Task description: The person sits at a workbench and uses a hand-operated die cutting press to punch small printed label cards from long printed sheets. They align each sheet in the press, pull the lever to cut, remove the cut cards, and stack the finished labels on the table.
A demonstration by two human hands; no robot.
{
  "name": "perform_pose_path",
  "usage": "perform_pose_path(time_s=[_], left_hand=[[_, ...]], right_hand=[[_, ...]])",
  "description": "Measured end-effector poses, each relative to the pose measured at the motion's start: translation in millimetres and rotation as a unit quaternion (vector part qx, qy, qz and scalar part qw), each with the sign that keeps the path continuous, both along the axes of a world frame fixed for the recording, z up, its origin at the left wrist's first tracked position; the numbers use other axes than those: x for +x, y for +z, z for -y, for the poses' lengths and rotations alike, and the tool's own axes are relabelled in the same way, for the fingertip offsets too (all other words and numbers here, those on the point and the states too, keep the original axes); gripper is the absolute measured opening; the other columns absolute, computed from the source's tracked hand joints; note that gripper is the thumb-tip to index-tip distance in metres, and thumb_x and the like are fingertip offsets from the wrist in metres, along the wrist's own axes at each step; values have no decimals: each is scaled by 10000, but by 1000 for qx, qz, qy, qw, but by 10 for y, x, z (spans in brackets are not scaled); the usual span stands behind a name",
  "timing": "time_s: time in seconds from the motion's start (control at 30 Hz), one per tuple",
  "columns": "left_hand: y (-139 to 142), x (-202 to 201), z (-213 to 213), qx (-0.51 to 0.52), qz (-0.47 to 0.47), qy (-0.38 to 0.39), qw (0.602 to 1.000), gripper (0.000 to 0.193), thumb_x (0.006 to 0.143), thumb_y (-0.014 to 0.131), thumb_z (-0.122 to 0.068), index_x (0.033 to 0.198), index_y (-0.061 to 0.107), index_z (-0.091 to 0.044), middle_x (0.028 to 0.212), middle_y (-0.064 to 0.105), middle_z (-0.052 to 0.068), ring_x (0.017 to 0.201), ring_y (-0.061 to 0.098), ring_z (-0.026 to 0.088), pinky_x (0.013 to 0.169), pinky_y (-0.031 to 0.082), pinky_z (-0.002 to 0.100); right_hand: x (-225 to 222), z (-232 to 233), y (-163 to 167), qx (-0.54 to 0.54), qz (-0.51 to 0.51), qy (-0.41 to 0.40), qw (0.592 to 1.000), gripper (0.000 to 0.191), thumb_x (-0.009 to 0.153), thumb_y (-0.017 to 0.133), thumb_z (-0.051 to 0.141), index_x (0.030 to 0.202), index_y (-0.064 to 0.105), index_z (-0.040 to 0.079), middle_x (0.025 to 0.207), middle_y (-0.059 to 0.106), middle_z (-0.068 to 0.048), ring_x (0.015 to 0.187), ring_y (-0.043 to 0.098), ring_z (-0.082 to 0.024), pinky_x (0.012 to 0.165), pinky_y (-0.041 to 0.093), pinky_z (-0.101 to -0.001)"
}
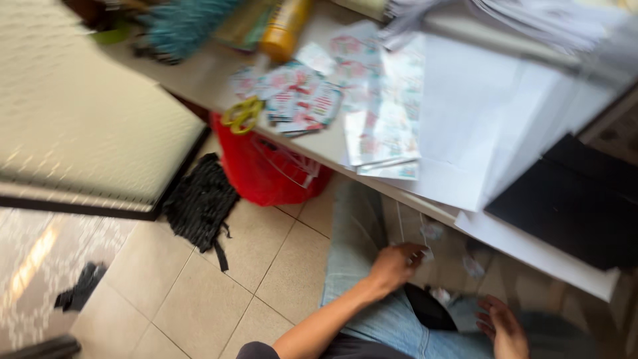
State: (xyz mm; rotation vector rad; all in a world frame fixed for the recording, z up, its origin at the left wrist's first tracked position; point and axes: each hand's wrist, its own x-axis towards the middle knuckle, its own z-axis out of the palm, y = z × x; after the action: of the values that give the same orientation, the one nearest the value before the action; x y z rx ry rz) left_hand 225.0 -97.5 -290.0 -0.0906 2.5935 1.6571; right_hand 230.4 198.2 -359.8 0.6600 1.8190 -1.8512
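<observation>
Left hand (pixel 395 264): down below the worktop edge, over the lap in pale jeans (pixel 359 239), fingertips pinched shut on a small paper cutout (pixel 426 253).
Right hand (pixel 503 326): low at the right, fingers loosely curled and open, resting by a dark pouch (pixel 428 309) on the lap; it grips nothing I can make out.
Small scraps (pixel 432 231): more bits of printed paper lie just beyond the left hand; blur hides the detail.
Worktop (pixel 199 76): yellow-handled scissors (pixel 243 114) sit at its near edge, beside a heap of colourful printed sheets (pixel 382 113).
Further right: white paper sheets (pixel 478 126), a black board (pixel 575 203).
Floor: a red bag (pixel 256 169) under the worktop, black cloth (pixel 199 203) on the tiles.
</observation>
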Motion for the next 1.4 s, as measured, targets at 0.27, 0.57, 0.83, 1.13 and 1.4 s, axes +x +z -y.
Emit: perform_pose_path(time_s=[0.27, 0.57, 0.83, 1.13, 1.4], left_hand=[[1295, -127, 314, -128, -315, 55, 939, 205, 996, 688, -157, 1196, 701, -111, 1048, 720, 99, 1005, 710, 276, 889, 592, 391], [1718, -690, 1058, -490, -350, 95, 793, 459, 822, 657, -153, 1257, 646, -7, 1275, 679, 176, 1219, 635, 300, 1082, 459, 501], [1422, -793, 1268, -459, -355, 7, 815, 258, 888, 660, 28, 1142, 699, 1, 1120, 748, 159, 1015, 739, 277, 915, 613, 377], [2104, -434, 1415, -354, -333, 13, 874, 396, 837, 567, 138, 1189, 687, 2, 1154, 717, 205, 1019, 718, 333, 885, 606, 382], [3115, 240, 1459, -235, -550, 238, 766, 205, 818, 730, 13, 974, 650, -92, 1031, 701, 95, 1201, 680, 325, 1172, 450, 519]], right_hand=[[-271, 615, 959, -65, -254, 68, 963, 345, 1057, 524, 119, 1337, 600, -70, 1174, 704, -217, 1023, 701, -248, 912, 572, -392], [-353, 1030, 2202, -37, -354, 80, 931, 279, 1057, 534, 117, 1255, 647, -44, 1094, 719, -201, 996, 704, -271, 910, 586, -410], [-99, 1020, 1963, -16, -269, 70, 960, 311, 1020, 550, 168, 1223, 688, -22, 1031, 757, -190, 933, 720, -253, 865, 597, -398], [67, 1058, 2095, -14, -252, 78, 964, 334, 997, 563, 210, 1197, 719, -7, 1009, 780, -144, 912, 728, -227, 863, 593, -367], [60, 869, 2351, -80, -298, 55, 950, 471, 1009, 529, 354, 1275, 676, -6, 1109, 756, -151, 1013, 696, -246, 929, 571, -379]])
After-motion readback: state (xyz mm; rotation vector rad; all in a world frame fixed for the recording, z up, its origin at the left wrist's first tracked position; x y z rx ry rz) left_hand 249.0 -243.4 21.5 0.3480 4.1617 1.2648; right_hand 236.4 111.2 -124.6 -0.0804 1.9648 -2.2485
